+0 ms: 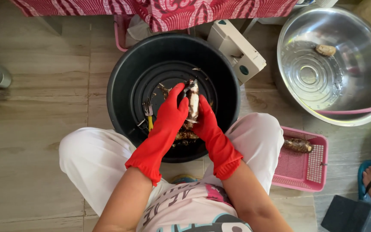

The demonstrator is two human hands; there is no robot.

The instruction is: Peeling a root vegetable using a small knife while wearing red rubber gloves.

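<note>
Peeler: small tool with yellow handle (149, 115) lies on the black tub's floor, just left of the left hand, untouched.
Left hand: red-gloved (171, 112), fingers curled against the left side of the root, thumb up near its top; closed on it, as a steadying grip.
Root: long tuber (193, 101), partly stripped, pale flesh showing between dark skin; held between both hands, above the tub's floor.
Axis: long axis runs away from the body, near vertical in the head view; far tip points toward the tub's far wall.
Right hand: red-gloved (205, 120), wrapped on the root's lower right side, clamped.
Black tub: round basin (121, 86) between the knees, peel scraps under the hands.
Step, as judged: skin coming off mid-way; dark strips remain.
Next move calls for: turning the root about its axis to expose unpeeled skin, firm hold.
</note>
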